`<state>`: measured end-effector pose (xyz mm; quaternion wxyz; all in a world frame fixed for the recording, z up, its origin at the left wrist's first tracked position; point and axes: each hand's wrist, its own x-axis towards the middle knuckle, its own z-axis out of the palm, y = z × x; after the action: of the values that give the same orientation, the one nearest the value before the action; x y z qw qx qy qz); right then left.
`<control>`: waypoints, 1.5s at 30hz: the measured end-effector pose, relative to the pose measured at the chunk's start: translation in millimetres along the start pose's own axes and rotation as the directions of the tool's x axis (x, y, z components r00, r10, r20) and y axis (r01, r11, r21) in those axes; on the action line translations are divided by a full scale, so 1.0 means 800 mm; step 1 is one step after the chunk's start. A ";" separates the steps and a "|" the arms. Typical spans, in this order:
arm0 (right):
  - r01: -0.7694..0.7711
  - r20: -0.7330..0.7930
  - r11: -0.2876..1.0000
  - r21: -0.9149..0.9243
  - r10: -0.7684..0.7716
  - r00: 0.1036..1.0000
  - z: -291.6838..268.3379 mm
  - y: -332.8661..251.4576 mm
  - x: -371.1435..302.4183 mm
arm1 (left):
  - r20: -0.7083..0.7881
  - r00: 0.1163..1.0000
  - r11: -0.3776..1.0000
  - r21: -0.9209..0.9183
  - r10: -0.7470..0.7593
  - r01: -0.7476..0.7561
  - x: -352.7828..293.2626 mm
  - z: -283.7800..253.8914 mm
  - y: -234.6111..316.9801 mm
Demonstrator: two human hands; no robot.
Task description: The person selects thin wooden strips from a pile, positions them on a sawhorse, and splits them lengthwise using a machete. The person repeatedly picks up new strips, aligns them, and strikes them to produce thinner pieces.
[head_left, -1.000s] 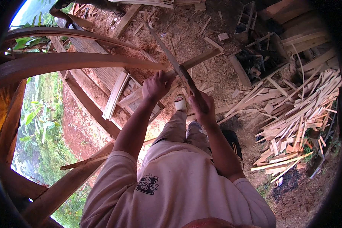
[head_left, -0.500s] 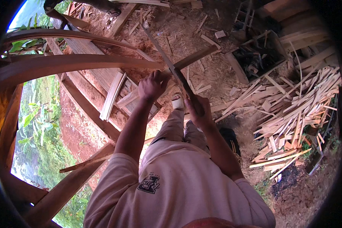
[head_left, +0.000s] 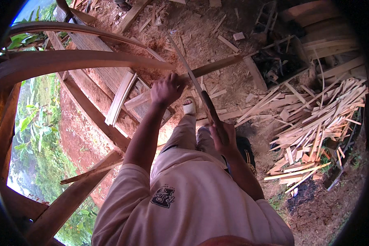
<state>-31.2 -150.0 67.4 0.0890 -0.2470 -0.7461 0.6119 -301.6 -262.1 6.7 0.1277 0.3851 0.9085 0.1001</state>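
Observation:
My right hand [head_left: 224, 136] is wrapped round the rear end of a long handsaw [head_left: 195, 80], seen nearly edge on. Its narrow blade slants away to the far left and crosses a wooden batten [head_left: 218, 65]. On the left of the blade, my left hand [head_left: 166, 89] is closed on the batten's near end, close to the cut. The batten stretches off to the far right. Just beyond my left hand is the end of a thick curved beam [head_left: 90, 58]; whether it touches the batten I cannot tell. The saw's teeth are too small to make out.
A large heap of thin wood offcuts [head_left: 311, 127] lies on the right. Behind it stands a wooden box [head_left: 256, 74] with dark contents. Planks [head_left: 96, 51] and a slanting beam [head_left: 76, 197] lie left, beside a green slope. My sandalled foot [head_left: 189, 107] is below the batten.
My right hand has drawn the saw back toward me and to the right, along its length. The left hand keeps its hold on the batten. The whole view has shifted slightly.

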 end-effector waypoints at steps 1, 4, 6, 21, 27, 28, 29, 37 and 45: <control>0.002 -0.013 1.000 -0.007 -0.002 1.000 -0.002 0.001 -0.012 | 0.028 1.000 1.000 0.004 0.006 -0.006 -0.003 -0.001 0.000; -0.071 -0.065 0.994 0.086 0.077 0.995 -0.011 -0.005 -0.056 | -0.003 0.999 0.998 0.024 -0.050 0.050 -0.003 -0.001 0.002; -0.216 -0.033 0.963 0.159 0.224 0.974 -0.021 -0.011 -0.100 | -0.010 1.000 1.000 0.012 -0.012 0.012 -0.001 -0.006 0.007; 0.080 -0.497 0.992 0.099 -0.021 0.868 -0.127 -0.103 -0.243 | -0.140 0.989 0.995 -0.102 -0.036 0.022 0.001 -0.054 0.015; 0.119 -0.759 0.985 -0.128 -0.175 0.628 -0.114 -0.050 -0.158 | -0.291 0.932 0.915 -0.274 0.216 -0.297 -0.062 -0.101 0.110; 0.083 -0.763 0.996 -0.043 -0.086 0.640 -0.119 -0.048 -0.139 | -0.280 0.924 0.886 -0.312 0.259 -0.343 -0.075 -0.112 0.135; 0.048 -0.759 0.998 0.043 0.001 0.651 -0.123 -0.047 -0.118 | -0.251 0.923 0.870 -0.331 0.293 -0.366 -0.087 -0.118 0.154; 0.158 -0.528 0.610 0.776 0.492 0.692 -0.107 -0.092 -0.067 | 0.024 0.880 0.753 -0.529 0.474 -0.391 -0.142 -0.109 0.241; 0.235 -0.493 0.513 0.826 0.453 0.742 -0.103 -0.059 -0.050 | 0.107 0.992 0.862 -0.507 0.068 -0.004 -0.102 -0.102 0.097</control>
<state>26.4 -103.9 139.0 0.4124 -0.4196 -0.2460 0.7703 -220.2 -275.1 118.7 0.2773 0.3603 0.8337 0.3134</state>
